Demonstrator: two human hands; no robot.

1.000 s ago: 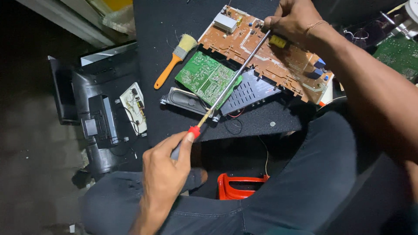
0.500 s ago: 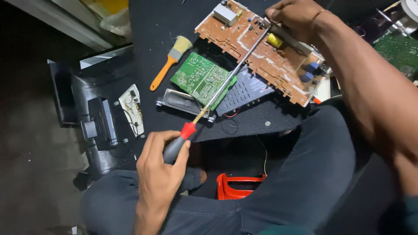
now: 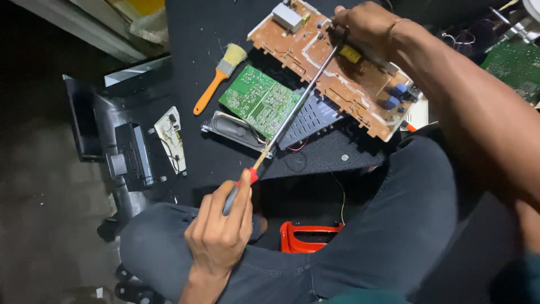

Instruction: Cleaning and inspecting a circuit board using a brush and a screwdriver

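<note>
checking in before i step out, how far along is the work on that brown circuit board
Done: the brown circuit board and green board already lie loose on the black mat. In hand: the left hand grips a long screwdriver, its tip at the brown board under the right hand. Left: the board is not yet lifted clear.

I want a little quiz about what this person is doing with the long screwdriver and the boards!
1. True or false: the left hand holds the screwdriver by its handle.
2. Which board does the right hand rest on: A) the green board, B) the brown board?
3. What colour is the handle of the brush?

Key: 1 true. 2 B. 3 orange.
</note>
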